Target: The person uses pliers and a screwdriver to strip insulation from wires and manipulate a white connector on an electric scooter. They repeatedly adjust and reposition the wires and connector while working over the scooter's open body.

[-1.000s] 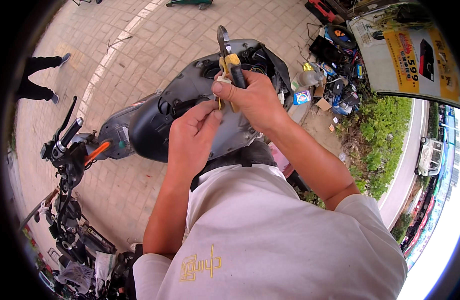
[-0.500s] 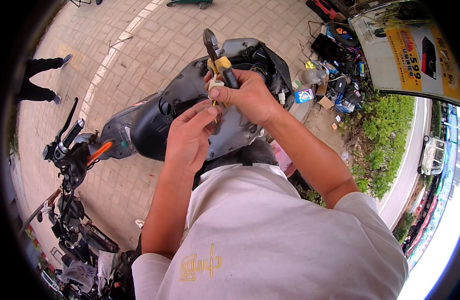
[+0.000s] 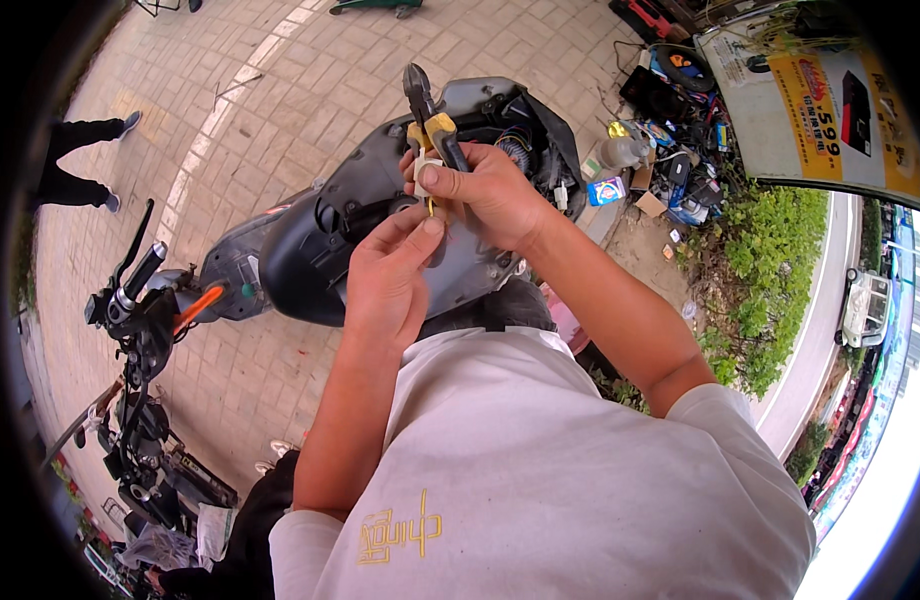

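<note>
My right hand [image 3: 485,195] is closed around the pliers [image 3: 417,92], whose dark jaws point away from me above yellow-and-black handles. Its thumb also presses a small white plastic connector [image 3: 424,175] against the fingers. Just below, my left hand [image 3: 392,262] pinches a thin yellow wire [image 3: 431,207] between thumb and fingertips, right beside the connector's near end. My fingers hide how far the wire reaches into it. Beneath both hands lies the scooter [image 3: 470,285], with grey panels, a black seat-like part and an opened end where wiring [image 3: 515,147] shows.
A loose white plug [image 3: 562,196] hangs at the scooter's right end. Tools, boxes and a blue-and-white packet [image 3: 607,191] clutter the ground beyond. A shrub [image 3: 770,280] grows at right. Another scooter's handlebar [image 3: 140,275] stands left; a person's legs [image 3: 80,160] show far left.
My left hand has shifted slightly right, its fingertips closer under the connector. The pliers and connector have tilted a little to the left. More dark clothing shows at lower left.
</note>
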Tool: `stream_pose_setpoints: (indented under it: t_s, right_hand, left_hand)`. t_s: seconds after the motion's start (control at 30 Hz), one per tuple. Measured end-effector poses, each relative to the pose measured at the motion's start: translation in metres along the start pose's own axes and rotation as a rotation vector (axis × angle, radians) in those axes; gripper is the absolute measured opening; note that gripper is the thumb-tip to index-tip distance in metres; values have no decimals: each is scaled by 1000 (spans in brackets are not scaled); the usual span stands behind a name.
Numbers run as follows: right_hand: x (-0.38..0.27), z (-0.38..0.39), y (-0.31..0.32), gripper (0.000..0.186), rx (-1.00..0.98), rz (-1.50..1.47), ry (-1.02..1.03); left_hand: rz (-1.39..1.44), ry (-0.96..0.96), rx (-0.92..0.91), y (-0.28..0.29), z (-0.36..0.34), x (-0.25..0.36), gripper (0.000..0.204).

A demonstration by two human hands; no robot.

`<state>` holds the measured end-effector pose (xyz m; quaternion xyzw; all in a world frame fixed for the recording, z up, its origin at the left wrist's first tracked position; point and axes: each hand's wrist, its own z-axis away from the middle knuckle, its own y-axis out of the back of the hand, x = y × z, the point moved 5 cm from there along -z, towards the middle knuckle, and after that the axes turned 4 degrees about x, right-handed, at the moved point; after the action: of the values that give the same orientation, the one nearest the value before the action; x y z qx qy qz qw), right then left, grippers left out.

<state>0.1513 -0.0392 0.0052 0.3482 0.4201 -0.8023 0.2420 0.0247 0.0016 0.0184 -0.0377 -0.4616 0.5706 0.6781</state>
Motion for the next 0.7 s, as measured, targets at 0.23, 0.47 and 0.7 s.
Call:
stream_pose_setpoints:
  t_s: [0.23, 0.47, 0.7]
  right_hand:
    - [-13, 13, 11, 33, 169, 385, -89]
    - [-45, 99, 0, 28, 258, 1266, 384]
    - [-40, 123, -12, 23, 208, 1587, 555]
  left_hand:
    - [-182, -113, -58, 6, -7, 0, 21]
    - [-161, -154, 9, 3, -6, 7, 23]
    - [-260, -269, -7, -5, -5, 13, 17]
